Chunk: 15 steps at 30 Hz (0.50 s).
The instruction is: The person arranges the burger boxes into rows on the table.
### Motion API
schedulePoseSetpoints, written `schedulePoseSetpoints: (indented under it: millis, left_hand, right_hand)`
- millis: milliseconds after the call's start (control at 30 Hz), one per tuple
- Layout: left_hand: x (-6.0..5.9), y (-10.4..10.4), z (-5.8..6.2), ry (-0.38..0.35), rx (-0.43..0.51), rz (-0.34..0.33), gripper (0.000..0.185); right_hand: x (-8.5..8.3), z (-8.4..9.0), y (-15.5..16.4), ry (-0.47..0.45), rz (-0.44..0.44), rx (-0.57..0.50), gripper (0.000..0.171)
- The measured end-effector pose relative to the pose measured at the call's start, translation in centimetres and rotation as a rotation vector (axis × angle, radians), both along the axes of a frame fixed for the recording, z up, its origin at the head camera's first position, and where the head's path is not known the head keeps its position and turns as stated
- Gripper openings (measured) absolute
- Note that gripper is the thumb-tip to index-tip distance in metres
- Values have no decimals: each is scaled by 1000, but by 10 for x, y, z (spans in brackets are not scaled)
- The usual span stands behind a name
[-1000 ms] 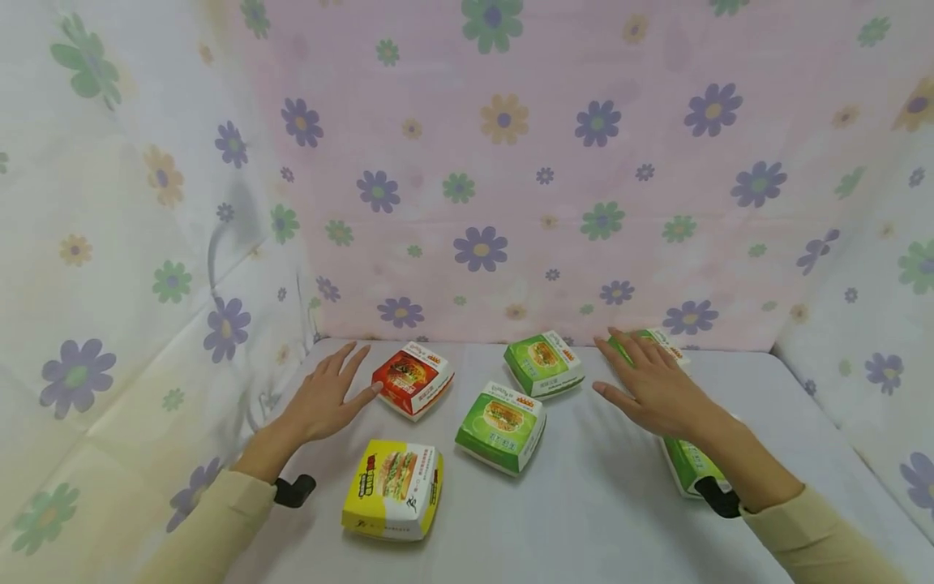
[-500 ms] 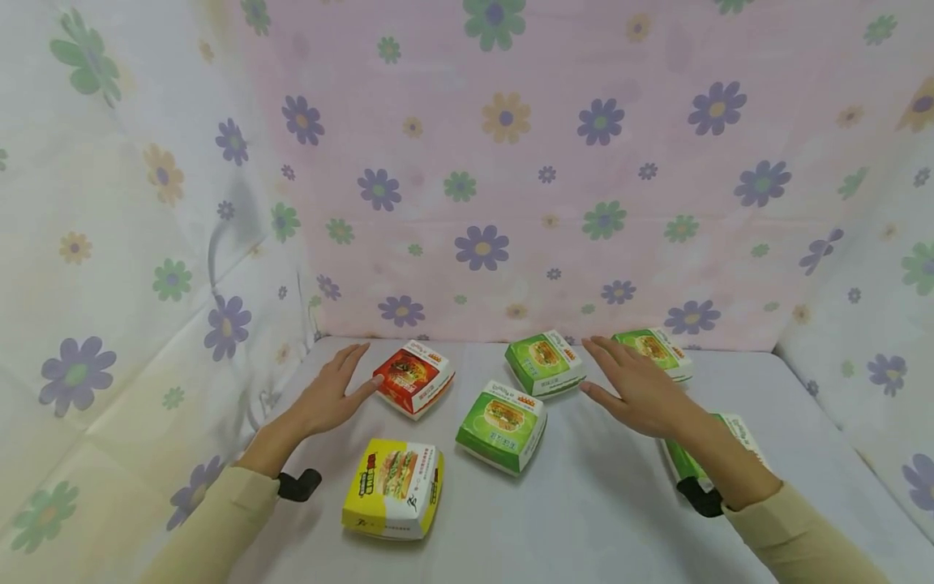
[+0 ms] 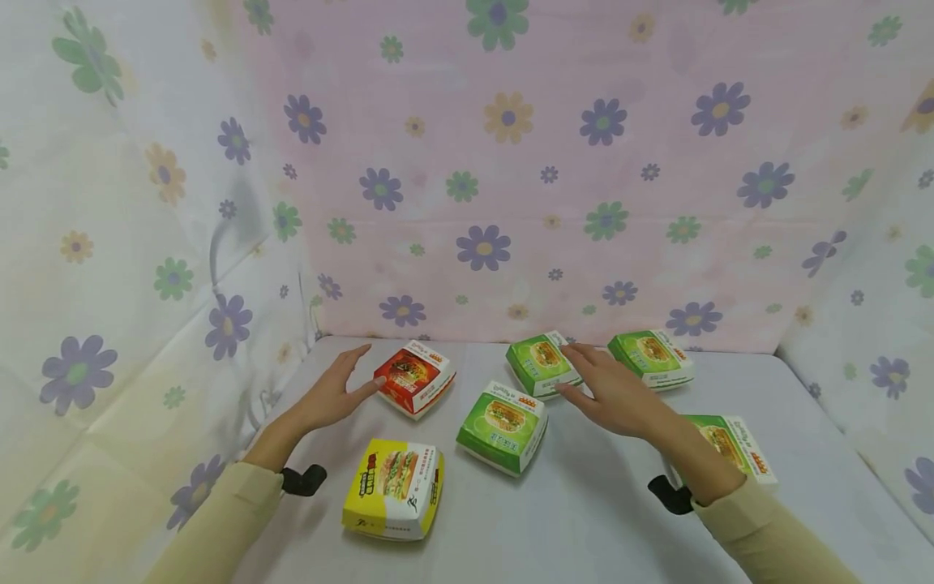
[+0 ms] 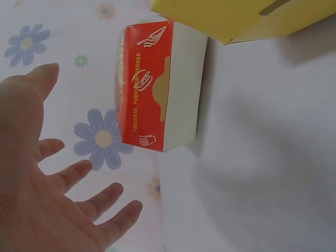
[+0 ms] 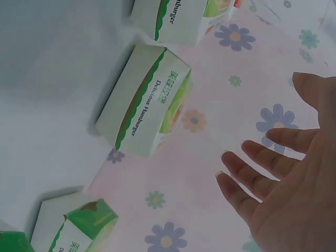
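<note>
My left hand (image 3: 344,384) is open with straight fingers, its thumb tip right beside a red burger box (image 3: 413,378). The left wrist view shows this hand (image 4: 68,168) a little apart from the red box (image 4: 157,89). My right hand (image 3: 586,375) is open, palm down, with its fingertips at the right edge of the back middle green burger box (image 3: 541,363). In the right wrist view this hand (image 5: 268,137) is spread and apart from that green box (image 5: 144,113). Neither hand holds anything.
On the grey table (image 3: 584,519) lie a yellow box (image 3: 394,487) at the front left, a green box (image 3: 503,423) in the middle, one (image 3: 652,357) at the back right and one (image 3: 732,448) under my right forearm. Flowered cloth walls (image 3: 481,203) close three sides.
My right hand has moved left, from over the back right green box to the back middle green box. The left hand has hardly moved.
</note>
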<state>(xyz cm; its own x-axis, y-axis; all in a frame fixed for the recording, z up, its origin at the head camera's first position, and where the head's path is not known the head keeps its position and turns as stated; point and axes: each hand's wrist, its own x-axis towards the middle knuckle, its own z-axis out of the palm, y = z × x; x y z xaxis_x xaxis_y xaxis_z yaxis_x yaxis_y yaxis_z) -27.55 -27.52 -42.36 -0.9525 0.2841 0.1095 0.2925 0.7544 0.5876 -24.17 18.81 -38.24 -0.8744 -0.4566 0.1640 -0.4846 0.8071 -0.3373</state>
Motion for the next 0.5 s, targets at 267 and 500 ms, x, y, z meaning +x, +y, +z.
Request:
schedulePoseSetpoints:
  millis: [267,500]
  left_hand:
    - [-3,1,0,-88,75,44,79]
    - [-7,-1,-3,-173,105,92,77]
  right_hand:
    - [-4,2,-20,-38,28,-41,66]
    - [-6,-1,-42,-139,42,-144,65]
